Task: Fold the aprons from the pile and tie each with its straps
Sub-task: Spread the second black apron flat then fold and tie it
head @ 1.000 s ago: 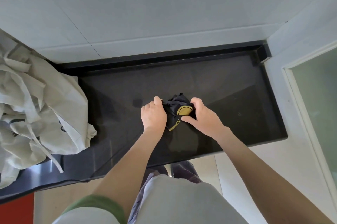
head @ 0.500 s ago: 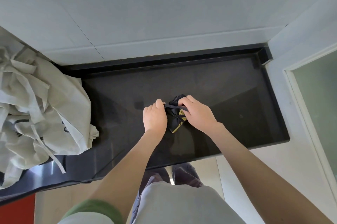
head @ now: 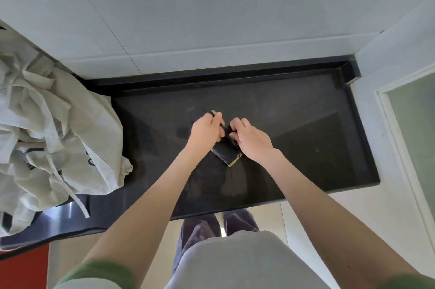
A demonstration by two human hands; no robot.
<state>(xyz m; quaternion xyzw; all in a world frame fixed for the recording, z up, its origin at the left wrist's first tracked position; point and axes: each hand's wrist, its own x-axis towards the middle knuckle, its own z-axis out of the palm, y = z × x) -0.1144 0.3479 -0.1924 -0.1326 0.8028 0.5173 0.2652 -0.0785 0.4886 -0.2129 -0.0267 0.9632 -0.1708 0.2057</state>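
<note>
A pale tiled wall stands behind a long black counter, glossy enough to mirror the arms. At its left end a heap of cream aprons spills over the front edge, one loose tie dangling, and the heap runs out of view. Near the counter's middle lies a small folded black apron with yellow trim at its near corner, mostly covered by both hands. The left hand pinches a thin dark strap. The right hand, just beside it, curls round the black apron's far end. How the strap runs under the fingers I cannot tell.
</note>
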